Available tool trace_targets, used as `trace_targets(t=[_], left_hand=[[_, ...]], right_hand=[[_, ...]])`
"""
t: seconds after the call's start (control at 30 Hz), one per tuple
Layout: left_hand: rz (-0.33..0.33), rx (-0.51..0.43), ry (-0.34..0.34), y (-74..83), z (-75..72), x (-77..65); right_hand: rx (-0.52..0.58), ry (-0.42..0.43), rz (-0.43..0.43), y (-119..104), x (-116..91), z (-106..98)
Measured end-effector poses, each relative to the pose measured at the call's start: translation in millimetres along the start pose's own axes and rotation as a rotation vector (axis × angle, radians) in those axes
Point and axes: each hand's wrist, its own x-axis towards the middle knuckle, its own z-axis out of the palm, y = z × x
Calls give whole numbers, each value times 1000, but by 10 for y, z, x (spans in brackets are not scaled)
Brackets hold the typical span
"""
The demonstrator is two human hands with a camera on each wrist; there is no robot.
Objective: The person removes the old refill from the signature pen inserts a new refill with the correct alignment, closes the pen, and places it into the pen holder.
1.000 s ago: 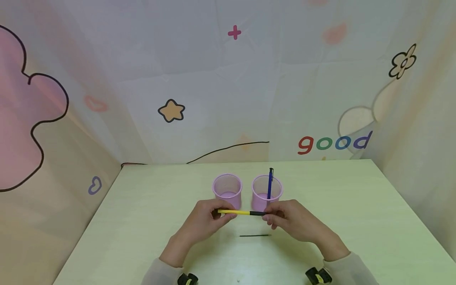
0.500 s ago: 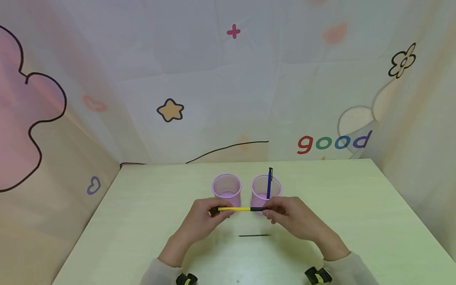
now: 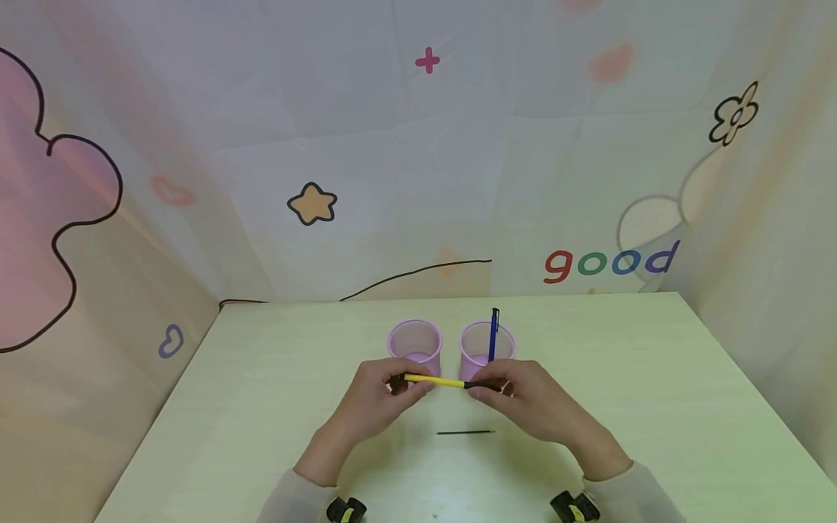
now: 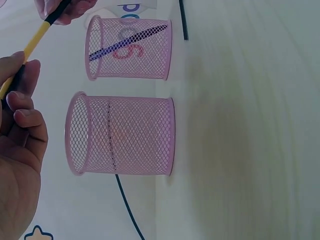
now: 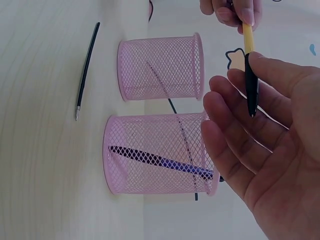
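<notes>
Between both hands, above the table, a yellow pen (image 3: 446, 381) with a black grip section lies nearly level. My left hand (image 3: 375, 396) pinches its yellow end between thumb and fingers. My right hand (image 3: 526, 399) pinches the black section, and in the right wrist view the black tip (image 5: 251, 102) points past the thumb toward the palm. Behind the hands stand two pink mesh pen cups, the left cup (image 3: 415, 340) and the right cup (image 3: 467, 349). A dark blue pen (image 3: 493, 338) leans upright in the right cup.
A thin black ink refill (image 3: 466, 433) with a metal tip lies on the pale table (image 3: 196, 414) in front of the hands. A printed curtain (image 3: 392, 145) hangs behind the table's far edge.
Both hands have risen slightly with the yellow pen. The right hand has slid further left along the black section, and the pen now slopes a little down to the right.
</notes>
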Motion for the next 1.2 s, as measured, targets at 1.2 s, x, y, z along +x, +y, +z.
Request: trace_targets(t=[1.2], left_hand=[[55,-159,20,240,216,274]], right_hand=[[43,11,-68,-31,71,261]])
